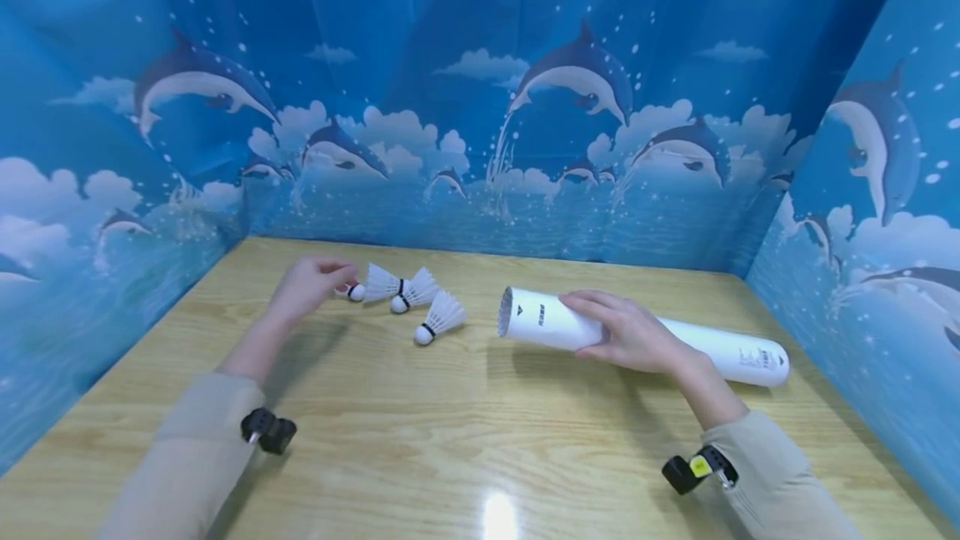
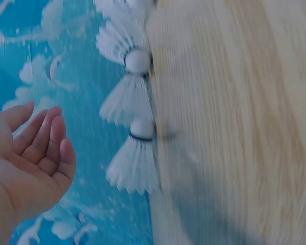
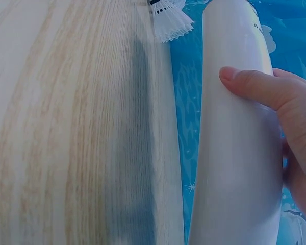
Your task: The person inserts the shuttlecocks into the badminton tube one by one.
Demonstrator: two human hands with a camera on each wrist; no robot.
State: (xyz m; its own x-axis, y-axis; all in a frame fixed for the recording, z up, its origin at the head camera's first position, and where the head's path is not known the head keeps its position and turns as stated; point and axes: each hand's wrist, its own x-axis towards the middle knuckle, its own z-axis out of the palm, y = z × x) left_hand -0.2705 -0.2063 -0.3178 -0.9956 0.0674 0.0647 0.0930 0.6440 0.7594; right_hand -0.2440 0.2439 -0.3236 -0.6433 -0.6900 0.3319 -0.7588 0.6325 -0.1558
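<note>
My right hand (image 1: 626,332) grips a long white shuttlecock tube (image 1: 720,348) around its middle. The tube lies slantwise, its open end facing left toward the shuttlecocks; what is inside cannot be made out. In the right wrist view, the thumb (image 3: 234,79) lies across the tube (image 3: 237,153). My left hand (image 1: 311,286) is beside the leftmost shuttlecock (image 1: 356,292) in the head view. Its fingers curve loosely with nothing between them in the left wrist view, and the nearest shuttlecock (image 2: 132,163) is apart from the hand. Several white shuttlecocks lie grouped, one (image 1: 442,319) closest to the tube.
A light wooden table (image 1: 420,423) carries everything. Blue curtains (image 1: 450,40) printed with dolphins stand along the back and both sides. Black devices are strapped to both sleeves, one at the left wrist (image 1: 268,430) and one at the right (image 1: 701,469).
</note>
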